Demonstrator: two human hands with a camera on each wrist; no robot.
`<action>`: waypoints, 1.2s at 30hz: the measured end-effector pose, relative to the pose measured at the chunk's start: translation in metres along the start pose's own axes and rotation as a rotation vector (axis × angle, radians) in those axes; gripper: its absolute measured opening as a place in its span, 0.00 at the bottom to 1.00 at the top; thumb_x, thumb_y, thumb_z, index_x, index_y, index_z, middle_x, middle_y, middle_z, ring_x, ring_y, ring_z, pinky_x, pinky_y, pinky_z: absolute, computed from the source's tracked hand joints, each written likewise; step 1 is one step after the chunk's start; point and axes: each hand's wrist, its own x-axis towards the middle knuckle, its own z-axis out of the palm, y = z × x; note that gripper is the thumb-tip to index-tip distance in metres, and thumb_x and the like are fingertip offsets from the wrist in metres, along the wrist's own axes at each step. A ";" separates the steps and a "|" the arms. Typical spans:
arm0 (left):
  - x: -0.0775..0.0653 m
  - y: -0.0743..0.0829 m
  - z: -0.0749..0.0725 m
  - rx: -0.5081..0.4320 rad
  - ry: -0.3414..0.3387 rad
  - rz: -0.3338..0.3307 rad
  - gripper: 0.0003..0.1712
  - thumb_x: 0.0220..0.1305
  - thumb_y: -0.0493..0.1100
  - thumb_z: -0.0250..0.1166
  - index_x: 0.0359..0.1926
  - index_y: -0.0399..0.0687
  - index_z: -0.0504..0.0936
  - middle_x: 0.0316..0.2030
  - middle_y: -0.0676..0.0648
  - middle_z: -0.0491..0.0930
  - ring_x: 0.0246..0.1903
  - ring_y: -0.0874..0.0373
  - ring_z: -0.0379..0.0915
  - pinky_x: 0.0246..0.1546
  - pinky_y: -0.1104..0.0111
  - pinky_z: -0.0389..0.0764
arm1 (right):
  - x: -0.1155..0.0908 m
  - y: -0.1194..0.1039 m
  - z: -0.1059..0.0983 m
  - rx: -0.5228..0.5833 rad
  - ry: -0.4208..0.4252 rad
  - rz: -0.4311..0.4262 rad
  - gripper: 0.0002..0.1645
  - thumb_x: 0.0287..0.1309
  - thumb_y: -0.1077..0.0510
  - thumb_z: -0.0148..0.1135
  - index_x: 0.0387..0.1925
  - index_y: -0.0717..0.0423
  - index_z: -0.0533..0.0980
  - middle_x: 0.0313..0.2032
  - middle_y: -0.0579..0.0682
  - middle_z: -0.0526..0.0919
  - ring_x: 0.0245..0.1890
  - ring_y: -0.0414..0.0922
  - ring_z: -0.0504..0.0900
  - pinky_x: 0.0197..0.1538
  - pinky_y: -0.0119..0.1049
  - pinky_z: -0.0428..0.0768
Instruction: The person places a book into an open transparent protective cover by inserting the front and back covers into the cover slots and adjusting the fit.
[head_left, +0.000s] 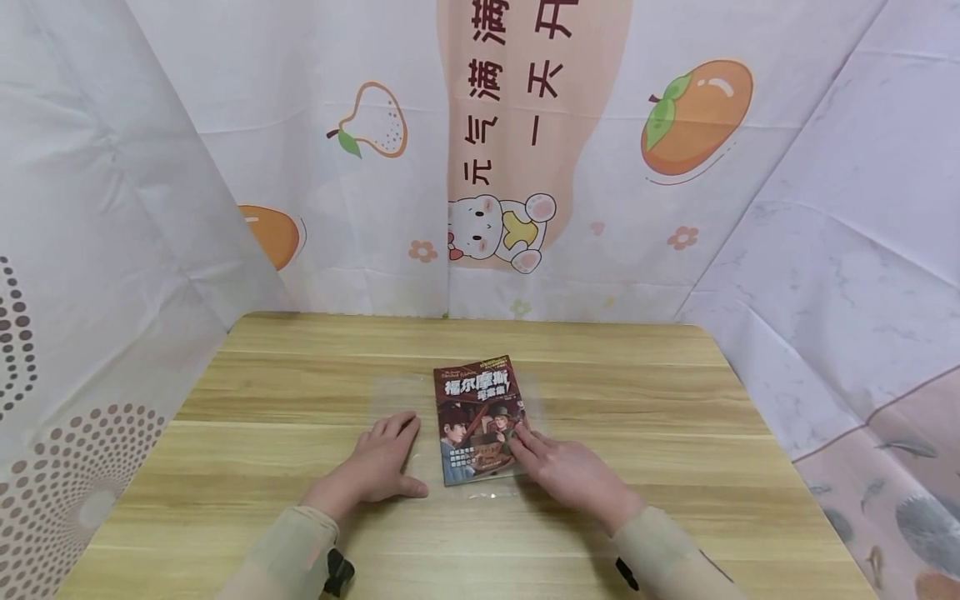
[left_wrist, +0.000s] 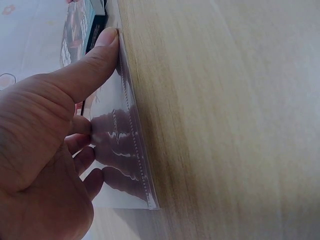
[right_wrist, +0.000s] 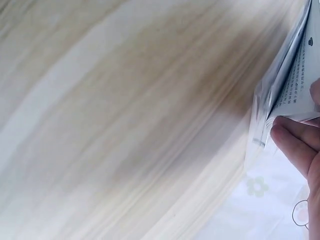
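Observation:
A comic-style paperback book (head_left: 477,425) with a dark red cover and Chinese title lies face up near the table's middle. Beneath it spreads a clear plastic sleeve (left_wrist: 122,165), its seamed edge visible in the left wrist view. My left hand (head_left: 378,462) rests on the sleeve left of the book, thumb along the edge and fingers extended. At the book's lower right side, my right hand (head_left: 566,475) pinches the edge. In the right wrist view, printed pages (right_wrist: 297,85) show between thumb and fingertips; most of that hand is outside the frame.
The light wood table (head_left: 300,358) extends around the book. Behind it hangs a white curtain (head_left: 315,183) with fruit and cartoon prints. Patterned cloths (head_left: 862,250) hang close along both sides.

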 end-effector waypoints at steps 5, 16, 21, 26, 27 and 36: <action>0.000 -0.001 0.001 -0.001 0.000 0.005 0.61 0.46 0.65 0.73 0.70 0.35 0.58 0.70 0.37 0.54 0.66 0.37 0.50 0.60 0.42 0.61 | -0.004 0.003 -0.001 0.002 0.034 0.000 0.26 0.58 0.68 0.59 0.60 0.63 0.72 0.59 0.66 0.73 0.51 0.56 0.79 0.43 0.42 0.84; 0.002 -0.003 0.003 0.002 0.003 0.007 0.60 0.46 0.65 0.73 0.70 0.35 0.58 0.70 0.38 0.54 0.65 0.38 0.50 0.59 0.42 0.61 | -0.021 0.005 0.000 0.011 0.128 0.001 0.22 0.63 0.64 0.45 0.56 0.63 0.74 0.56 0.66 0.76 0.48 0.57 0.80 0.40 0.42 0.84; 0.003 -0.003 0.003 0.010 0.001 0.003 0.60 0.46 0.66 0.73 0.70 0.35 0.58 0.70 0.37 0.54 0.66 0.38 0.50 0.60 0.42 0.61 | -0.026 0.005 0.001 -0.001 0.143 0.002 0.26 0.66 0.63 0.34 0.55 0.64 0.76 0.55 0.66 0.77 0.47 0.57 0.81 0.38 0.43 0.85; 0.002 -0.003 0.004 0.005 0.005 0.005 0.60 0.46 0.65 0.73 0.70 0.35 0.58 0.70 0.37 0.55 0.66 0.38 0.50 0.60 0.42 0.61 | -0.031 0.003 0.001 -0.005 0.119 0.000 0.25 0.66 0.62 0.37 0.56 0.63 0.75 0.56 0.66 0.76 0.47 0.56 0.81 0.37 0.41 0.85; 0.002 -0.003 0.004 0.006 0.006 0.005 0.60 0.46 0.65 0.73 0.70 0.35 0.58 0.70 0.37 0.55 0.65 0.38 0.50 0.59 0.42 0.61 | -0.032 0.003 0.002 -0.006 0.110 0.000 0.24 0.66 0.62 0.39 0.57 0.63 0.74 0.57 0.65 0.76 0.47 0.55 0.81 0.36 0.41 0.85; 0.001 -0.003 0.003 0.011 0.012 0.018 0.60 0.46 0.65 0.73 0.70 0.34 0.58 0.70 0.37 0.55 0.65 0.37 0.51 0.59 0.42 0.61 | -0.038 0.001 0.010 -0.002 0.119 0.008 0.24 0.62 0.59 0.54 0.59 0.61 0.73 0.57 0.63 0.76 0.49 0.54 0.81 0.42 0.42 0.84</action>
